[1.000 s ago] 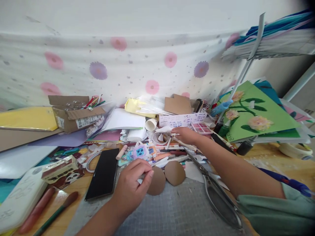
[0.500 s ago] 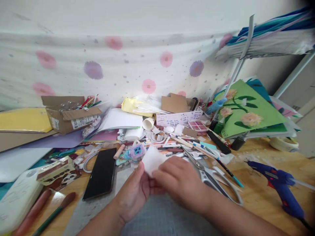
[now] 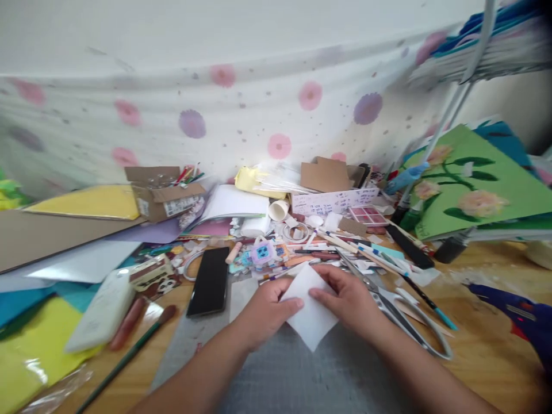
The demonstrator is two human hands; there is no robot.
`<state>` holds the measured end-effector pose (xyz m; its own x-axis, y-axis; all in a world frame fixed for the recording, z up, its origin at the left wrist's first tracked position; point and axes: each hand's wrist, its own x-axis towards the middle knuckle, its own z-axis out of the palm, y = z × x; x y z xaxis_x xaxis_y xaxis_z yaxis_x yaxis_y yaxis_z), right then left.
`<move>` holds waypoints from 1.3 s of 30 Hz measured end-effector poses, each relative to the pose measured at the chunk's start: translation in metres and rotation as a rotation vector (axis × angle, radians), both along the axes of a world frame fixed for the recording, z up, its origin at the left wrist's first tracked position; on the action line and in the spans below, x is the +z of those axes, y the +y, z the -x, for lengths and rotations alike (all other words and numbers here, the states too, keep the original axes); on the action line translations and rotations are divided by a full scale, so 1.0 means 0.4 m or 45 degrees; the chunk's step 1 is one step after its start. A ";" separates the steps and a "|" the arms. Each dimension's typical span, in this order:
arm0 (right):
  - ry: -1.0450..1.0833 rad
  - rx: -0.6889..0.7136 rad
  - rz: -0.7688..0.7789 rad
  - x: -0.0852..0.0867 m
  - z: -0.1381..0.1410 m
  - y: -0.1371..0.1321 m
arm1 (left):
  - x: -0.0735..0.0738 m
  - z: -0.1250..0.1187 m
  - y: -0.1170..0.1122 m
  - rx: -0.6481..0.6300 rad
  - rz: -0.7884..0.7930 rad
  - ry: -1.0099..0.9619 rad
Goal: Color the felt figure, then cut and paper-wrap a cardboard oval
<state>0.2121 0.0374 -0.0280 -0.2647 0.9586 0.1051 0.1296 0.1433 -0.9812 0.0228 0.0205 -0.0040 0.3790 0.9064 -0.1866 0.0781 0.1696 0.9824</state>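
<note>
Both my hands hold one small white square of paper (image 3: 311,313), turned like a diamond above a grey cutting mat (image 3: 302,374). My left hand (image 3: 267,310) pinches its left corner with thumb and fingers closed. My right hand (image 3: 347,302) grips its right side, fingers curled over the edge. Large scissors (image 3: 403,313) lie just right of my right hand. A black phone (image 3: 210,282) lies left of my left hand.
Pens, tape and scraps litter the desk behind my hands. A cardboard box (image 3: 166,192) and coloured sheets (image 3: 86,201) sit at the left. A green flower card (image 3: 470,184) leans at the right, and a blue glue gun (image 3: 521,313) lies near the right edge.
My right hand came back from the clutter at the rear and joined the left on the white paper. The paper now shows flat as a diamond. The view shifted left.
</note>
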 end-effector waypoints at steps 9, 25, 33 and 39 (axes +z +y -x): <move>0.098 -0.009 0.130 0.000 -0.001 0.000 | 0.033 0.120 -0.048 0.266 -0.041 0.309; -0.849 -0.011 -0.393 0.159 -0.035 0.138 | 0.087 0.140 0.037 0.504 -1.033 1.031; -1.108 0.215 -0.597 0.175 0.085 0.287 | 0.012 0.088 0.043 0.573 -0.533 0.220; -1.313 0.687 -0.688 0.204 0.309 0.335 | 0.015 0.139 0.073 0.802 -0.339 -0.191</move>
